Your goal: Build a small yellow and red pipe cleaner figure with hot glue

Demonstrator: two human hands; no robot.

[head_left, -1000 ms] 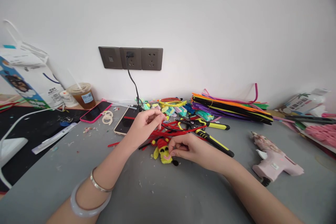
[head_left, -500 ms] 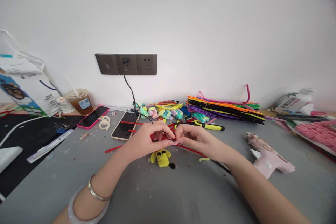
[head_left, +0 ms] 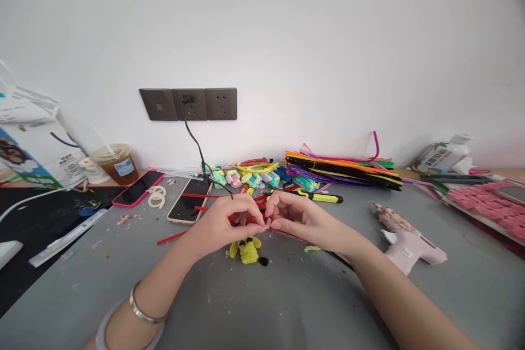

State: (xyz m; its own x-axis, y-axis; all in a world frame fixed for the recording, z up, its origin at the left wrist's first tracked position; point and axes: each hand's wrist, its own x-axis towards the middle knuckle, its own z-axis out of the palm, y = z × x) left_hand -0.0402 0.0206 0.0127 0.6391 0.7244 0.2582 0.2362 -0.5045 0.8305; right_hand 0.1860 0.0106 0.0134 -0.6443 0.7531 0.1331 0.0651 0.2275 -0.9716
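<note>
My left hand (head_left: 227,223) and my right hand (head_left: 297,217) meet fingertip to fingertip above the grey table (head_left: 262,301), both pinching a tiny pink piece (head_left: 268,223). Just below them lies a small yellow fuzzy figure (head_left: 246,249) with a black bead (head_left: 264,261) beside it. Red pipe cleaners (head_left: 192,196) spread out behind and under the hands. A bangle and a bracelet sit on my left wrist.
A pink glue gun (head_left: 404,238) lies at the right. A stack of coloured pipe cleaners (head_left: 340,167) and yellow-black pliers (head_left: 318,196) are behind the hands. Two phones (head_left: 186,202) (head_left: 137,187), an iced drink cup (head_left: 115,163) and wall sockets (head_left: 188,104) are at the left.
My right hand lifted off the yellow figure and both hands came together, pinching the pink piece. The view shifted slightly right and down.
</note>
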